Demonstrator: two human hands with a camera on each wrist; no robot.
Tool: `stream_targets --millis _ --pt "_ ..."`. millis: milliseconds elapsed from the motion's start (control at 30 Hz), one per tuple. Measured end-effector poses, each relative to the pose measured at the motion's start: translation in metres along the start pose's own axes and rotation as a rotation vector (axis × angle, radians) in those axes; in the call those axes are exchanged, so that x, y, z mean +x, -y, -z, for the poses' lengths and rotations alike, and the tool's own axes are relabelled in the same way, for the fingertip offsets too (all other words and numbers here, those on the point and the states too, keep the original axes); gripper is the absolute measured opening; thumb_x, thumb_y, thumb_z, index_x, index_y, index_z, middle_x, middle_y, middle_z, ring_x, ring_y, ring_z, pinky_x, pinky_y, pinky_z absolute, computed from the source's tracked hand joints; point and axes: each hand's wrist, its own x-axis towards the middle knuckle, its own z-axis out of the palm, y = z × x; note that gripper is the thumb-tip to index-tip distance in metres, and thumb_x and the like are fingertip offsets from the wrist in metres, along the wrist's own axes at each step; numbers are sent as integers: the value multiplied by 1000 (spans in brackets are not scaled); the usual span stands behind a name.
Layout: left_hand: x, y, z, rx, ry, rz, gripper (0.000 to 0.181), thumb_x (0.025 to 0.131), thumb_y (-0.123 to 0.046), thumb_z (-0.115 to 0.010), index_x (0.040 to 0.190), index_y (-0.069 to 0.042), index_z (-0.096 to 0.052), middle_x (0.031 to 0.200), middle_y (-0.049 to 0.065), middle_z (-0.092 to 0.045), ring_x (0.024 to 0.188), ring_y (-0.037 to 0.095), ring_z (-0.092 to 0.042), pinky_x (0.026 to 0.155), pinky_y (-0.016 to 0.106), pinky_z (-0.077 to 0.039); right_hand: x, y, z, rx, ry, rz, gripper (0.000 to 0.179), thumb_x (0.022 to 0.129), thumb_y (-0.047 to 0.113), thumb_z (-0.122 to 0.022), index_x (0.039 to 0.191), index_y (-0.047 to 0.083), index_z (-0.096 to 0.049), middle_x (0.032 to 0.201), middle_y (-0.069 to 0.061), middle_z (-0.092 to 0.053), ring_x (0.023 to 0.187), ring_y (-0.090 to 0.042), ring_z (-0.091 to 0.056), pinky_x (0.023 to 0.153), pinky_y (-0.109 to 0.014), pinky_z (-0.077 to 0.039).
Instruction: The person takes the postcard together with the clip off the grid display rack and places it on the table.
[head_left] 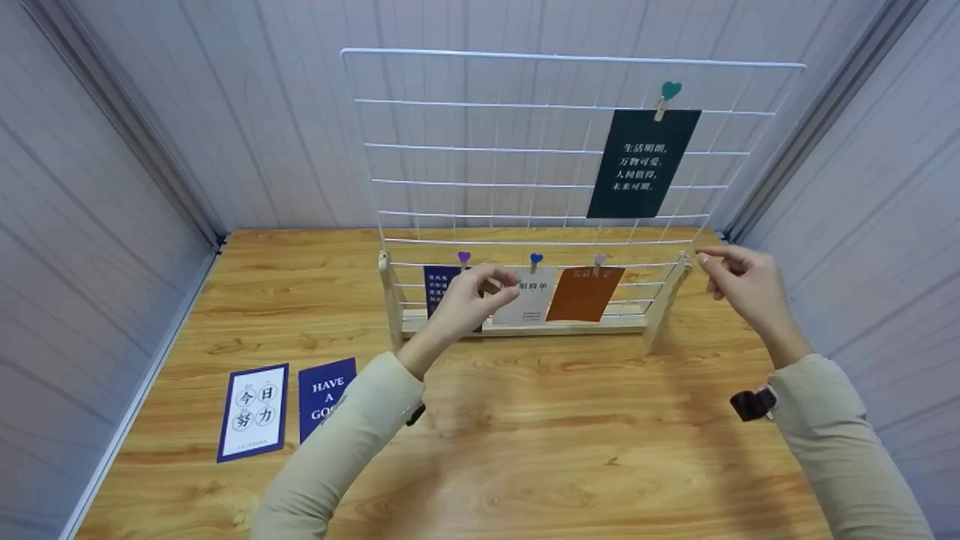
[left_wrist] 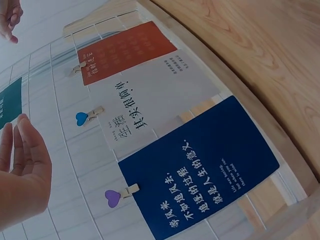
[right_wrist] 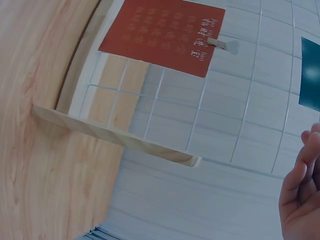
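Note:
A white wire grid (head_left: 484, 148) stands upright in a wooden base (head_left: 664, 307). My left hand (head_left: 474, 291) hovers before its lower part, fingers loosely bent and nothing seen in them. Beyond that hand, a navy card (left_wrist: 200, 165), a white card (left_wrist: 155, 95) and an orange card (head_left: 586, 294) hang in a row. They are held by clips with a purple heart (left_wrist: 112, 198), a blue heart (left_wrist: 81, 118) and a pale heart (right_wrist: 232, 47). Beside the grid's right edge is my right hand (head_left: 748, 289), loosely curled without any object visible. A dark green card (head_left: 645, 165) hangs higher, under a green heart clip (head_left: 671, 90).
On the wooden table (head_left: 540, 420) at left lie a white card with a blue border (head_left: 253, 412) and a blue card (head_left: 324, 390), partly covered by my left sleeve. Panel walls (head_left: 262, 112) enclose the table at the back and both sides.

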Motion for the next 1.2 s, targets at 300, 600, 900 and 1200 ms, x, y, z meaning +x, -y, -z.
stream_targets --millis 300,600,900,1200 --pt "23 -10 -4 -2 -17 14 22 86 -22 -58 102 -7 -60 96 0 -56 82 16 -54 68 26 -46 19 -2 2 52 -55 1 23 87 13 -55 99 -5 -63 59 -18 -53 45 -13 -49 44 -18 -44" --pt "41 -29 -9 27 -25 -11 25 86 -26 -57 106 -10 -58 100 -2 -55 84 11 -53 63 24 -48 37 3 -1 33 -52 3 27 87 20 -56 100 -2 -63 61 -11 -55 48 -12 -49 46 -17 -44" --pt "55 -46 -18 67 -22 -22 29 87 -26 -57 113 -12 -54 108 0 -54 89 11 -51 71 21 -45 45 43 -3 66 -78 40 23 87 13 -56 99 -5 -63 60 -14 -54 47 -11 -49 46 -16 -44" --pt "72 -53 -29 50 -3 16 36 87 -22 -56 120 -10 -49 115 3 -51 91 11 -51 74 19 -44 58 58 -1 105 -119 61 22 87 14 -56 98 -2 -64 58 -9 -53 48 -12 -48 46 -17 -43"
